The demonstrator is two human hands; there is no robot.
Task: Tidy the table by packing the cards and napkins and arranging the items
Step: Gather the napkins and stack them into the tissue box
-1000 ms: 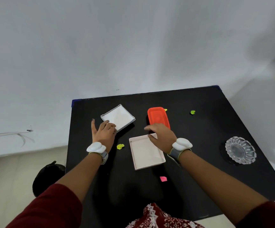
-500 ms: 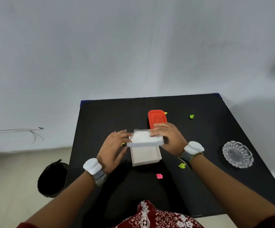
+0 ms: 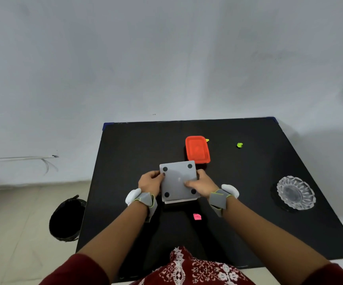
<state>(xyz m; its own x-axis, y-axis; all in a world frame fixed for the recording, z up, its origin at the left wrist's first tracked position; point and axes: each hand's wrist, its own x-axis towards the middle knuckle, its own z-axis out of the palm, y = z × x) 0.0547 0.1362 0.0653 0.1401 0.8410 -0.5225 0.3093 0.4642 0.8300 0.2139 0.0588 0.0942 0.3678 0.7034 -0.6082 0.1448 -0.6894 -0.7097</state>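
Note:
A grey square box piece [image 3: 178, 182] with four black round feet facing up lies over the pinkish-white tray [image 3: 180, 201], of which only a sliver shows at the near edge. My left hand [image 3: 150, 183] grips the grey piece's left edge and my right hand [image 3: 202, 185] holds its right side, fingers on top. A red lidded container [image 3: 197, 149] stands just behind. Small crumpled scraps lie on the black table [image 3: 125, 153]: a pink one [image 3: 197, 217] near me and a green one [image 3: 239, 145] at the back right.
A clear cut-glass dish [image 3: 295, 192] sits near the table's right edge. A yellow-green scrap [image 3: 207, 140] peeks out behind the red container. A black bin [image 3: 66, 220] stands on the floor left of the table. A white wall runs behind.
The grey square piece was lifted from the back left, turned over and brought down over the tray. Both hands now hold it there.

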